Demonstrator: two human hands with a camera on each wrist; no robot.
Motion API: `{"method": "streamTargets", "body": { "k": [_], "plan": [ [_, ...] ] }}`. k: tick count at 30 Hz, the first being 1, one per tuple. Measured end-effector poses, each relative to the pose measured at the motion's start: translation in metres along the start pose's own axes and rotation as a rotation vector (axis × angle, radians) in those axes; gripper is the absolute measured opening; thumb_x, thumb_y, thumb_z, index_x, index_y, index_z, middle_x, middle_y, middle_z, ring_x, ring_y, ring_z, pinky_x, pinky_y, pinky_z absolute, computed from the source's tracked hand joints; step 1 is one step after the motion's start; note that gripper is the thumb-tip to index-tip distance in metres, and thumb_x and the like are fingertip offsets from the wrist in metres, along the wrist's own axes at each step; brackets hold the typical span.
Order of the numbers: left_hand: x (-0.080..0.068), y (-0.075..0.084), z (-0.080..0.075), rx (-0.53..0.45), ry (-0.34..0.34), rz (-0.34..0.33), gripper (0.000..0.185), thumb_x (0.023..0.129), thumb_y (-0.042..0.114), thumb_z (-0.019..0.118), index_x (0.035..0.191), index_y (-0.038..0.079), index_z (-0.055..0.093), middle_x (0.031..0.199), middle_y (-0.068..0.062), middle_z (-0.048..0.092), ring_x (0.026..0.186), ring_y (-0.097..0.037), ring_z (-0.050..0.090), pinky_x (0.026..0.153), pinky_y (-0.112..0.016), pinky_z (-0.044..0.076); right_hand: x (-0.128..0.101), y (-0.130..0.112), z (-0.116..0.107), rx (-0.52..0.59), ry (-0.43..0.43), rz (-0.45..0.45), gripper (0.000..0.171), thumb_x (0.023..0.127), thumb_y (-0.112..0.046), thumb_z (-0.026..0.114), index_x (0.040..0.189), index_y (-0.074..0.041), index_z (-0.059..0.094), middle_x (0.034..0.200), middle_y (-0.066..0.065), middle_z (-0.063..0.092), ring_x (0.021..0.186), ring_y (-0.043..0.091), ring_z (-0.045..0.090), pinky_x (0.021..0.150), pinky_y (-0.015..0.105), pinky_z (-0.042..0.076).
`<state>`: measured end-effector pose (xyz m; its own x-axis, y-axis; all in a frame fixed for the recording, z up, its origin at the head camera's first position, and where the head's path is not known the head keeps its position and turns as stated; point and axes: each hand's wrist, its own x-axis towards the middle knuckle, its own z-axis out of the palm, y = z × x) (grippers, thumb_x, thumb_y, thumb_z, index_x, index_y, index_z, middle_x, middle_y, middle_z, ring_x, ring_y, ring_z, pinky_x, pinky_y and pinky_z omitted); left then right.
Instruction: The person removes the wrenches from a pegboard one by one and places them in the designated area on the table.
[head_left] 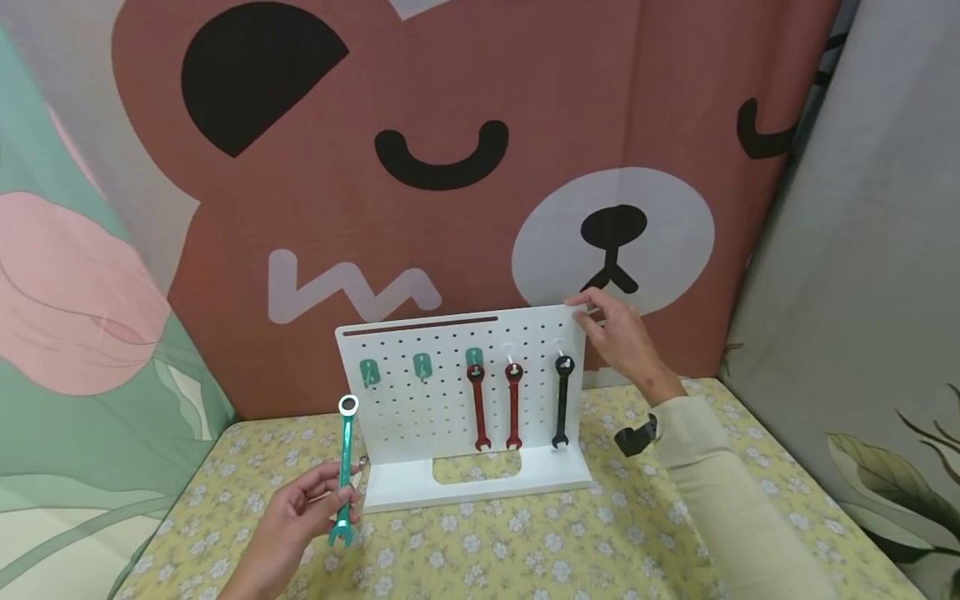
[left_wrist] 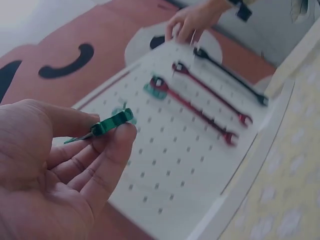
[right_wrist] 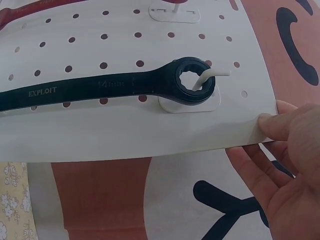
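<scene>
- The bear-print cloth (head_left: 465, 167) hangs as a backdrop well behind both hands, filling the wall past the fingertips.
- The table (head_left: 570, 542), under a yellow flowered cover, lies beneath the left hand's knuckles and runs out below the right forearm.
- The white pegboard (head_left: 435, 392) stands upright on its base, just beyond the left fingertips, and its upper corner sits right in the right hand's fingers.
- The right hand (head_left: 618, 333) has that top corner pinched: the thumb (right_wrist: 280, 125) lies on the board's front edge and the other fingers curl round behind it (the wrist view shows this plainly).
- The left hand (head_left: 300, 512) is curled loosely round the green wrench (head_left: 345, 471), thumb and fingertips (left_wrist: 122, 135) pinching its shaft about the middle.
- That green wrench stands nearly upright in the grip, ring end above the fingers and beside the board's left edge, open end poking out below them, over the table.
- The black wrench (head_left: 561, 402) hangs by its ring from a white hook (right_wrist: 212, 75), just below and inward of the right fingers.
- Two red wrenches (head_left: 497, 407) hang side by side, further from the right fingers, toward the board's middle.
- Green hooks (head_left: 396, 368) sit bare on the board, above and beyond the left fingertips.
</scene>
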<state>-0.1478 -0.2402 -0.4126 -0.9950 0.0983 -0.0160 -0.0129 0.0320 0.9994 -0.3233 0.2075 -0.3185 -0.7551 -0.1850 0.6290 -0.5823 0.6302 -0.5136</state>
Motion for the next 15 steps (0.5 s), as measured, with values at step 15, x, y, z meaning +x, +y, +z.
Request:
{"method": "streamTargets", "body": {
  "k": [15],
  "plan": [
    [0.028,-0.037,-0.033,0.209,0.185,-0.126,0.032,0.103,0.01,0.064,0.129,-0.009,0.062,0.101,-0.012,0.061,0.084,-0.027,0.064,0.066,-0.042,0.06,0.001,0.0,-0.001,0.017,-0.018,0.022,0.018,0.105,-0.01,0.061,0.122,-0.012,0.067,0.122,0.015,0.068,0.101,0.037,0.068,0.081,0.053,0.058]
  ]
}}
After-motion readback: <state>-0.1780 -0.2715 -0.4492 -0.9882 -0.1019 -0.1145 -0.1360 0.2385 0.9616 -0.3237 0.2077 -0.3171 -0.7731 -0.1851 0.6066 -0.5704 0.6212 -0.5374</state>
